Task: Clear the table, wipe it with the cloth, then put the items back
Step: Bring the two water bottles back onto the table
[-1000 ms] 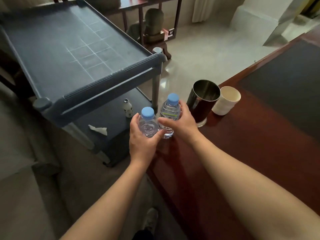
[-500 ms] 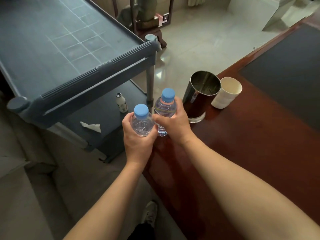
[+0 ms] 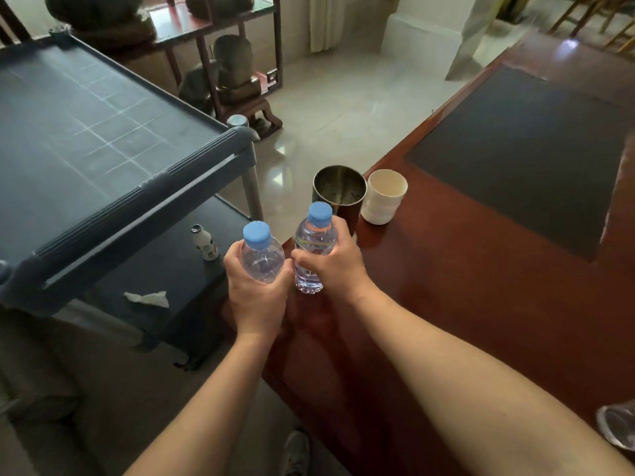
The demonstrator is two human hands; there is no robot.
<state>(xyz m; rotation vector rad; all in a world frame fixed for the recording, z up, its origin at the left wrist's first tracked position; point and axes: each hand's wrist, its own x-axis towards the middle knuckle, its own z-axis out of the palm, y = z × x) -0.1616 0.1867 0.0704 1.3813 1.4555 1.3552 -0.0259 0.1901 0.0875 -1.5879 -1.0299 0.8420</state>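
Left hand (image 3: pixel 256 297): I grip one water bottle (image 3: pixel 262 257), fingers wrapped round it.
Right hand (image 3: pixel 331 266): I grip the other bottle (image 3: pixel 314 250), at the table (image 3: pixel 481 304) corner.
Left: metal cup (image 3: pixel 338 192), white cup (image 3: pixel 383 197); clearing barely begun, wiping undone.

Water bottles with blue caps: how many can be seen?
2. The left hand grips one bottle; the right hand grips the other bottle, beside it.

grey cart (image 3: pixel 192 166) left; small white bottle (image 3: pixel 205 239), crumpled tissue (image 3: pixel 147 298) on lower shelf.
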